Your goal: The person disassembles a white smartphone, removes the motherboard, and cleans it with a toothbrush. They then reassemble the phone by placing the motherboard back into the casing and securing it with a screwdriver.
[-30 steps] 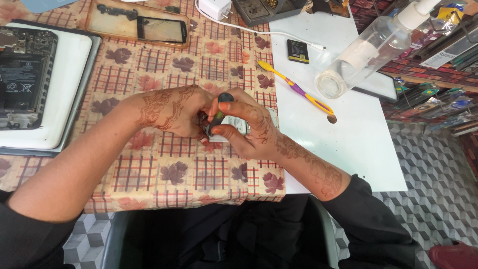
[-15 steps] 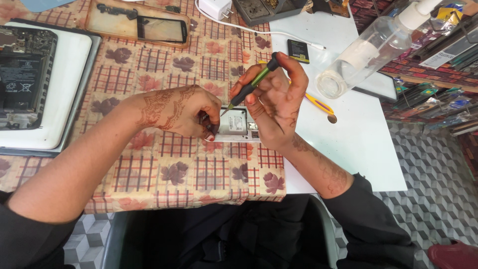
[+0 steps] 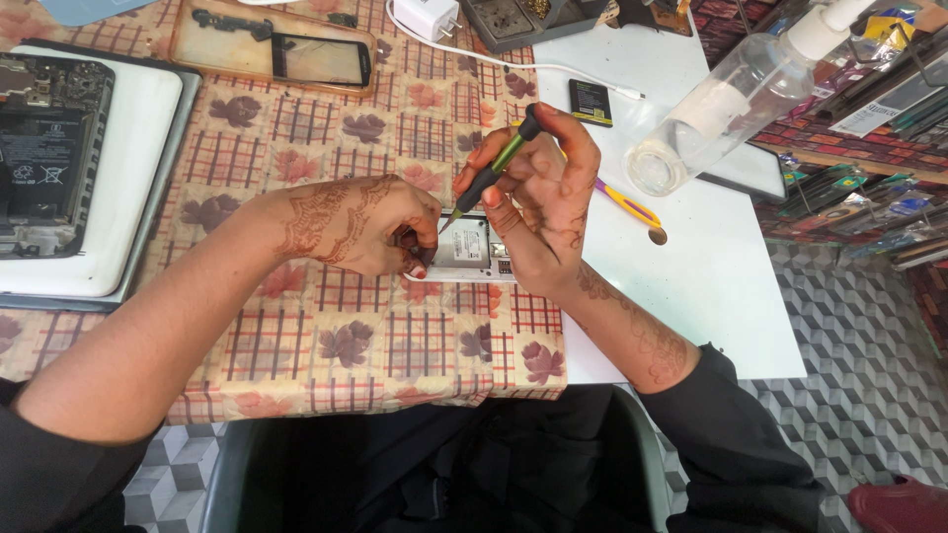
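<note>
Screwdriver (image 3: pixel 499 170): one, green shaft with black grip, pinched in the right hand (image 3: pixel 538 202), tip lowered onto the opened phone (image 3: pixel 464 249). Half a second ago the tool was lifted and tilted farther right; a second ago both hands were bunched over the phone. Judged: the tip has been reseated on a screw, so driving is resuming.

Phone: one, back removed, flat on the checked cloth (image 3: pixel 326 336) at bench centre. Left hand (image 3: pixel 360 227) closed on its left end, fingertips pressing it down.

Other stock:
- Second opened phone (image 3: pixel 44 158), one, on a white tray (image 3: pixel 118 188), far left.
- Glass panel (image 3: pixel 316 59), one, far centre.
- Charger (image 3: pixel 428 18), one, white, with cable.
- Clear bottle (image 3: pixel 721 99), one, lying far right.
- Yellow-purple pry tool (image 3: pixel 627 205), one, just right of the right hand.
- Small black battery (image 3: pixel 591 102), one.
</note>
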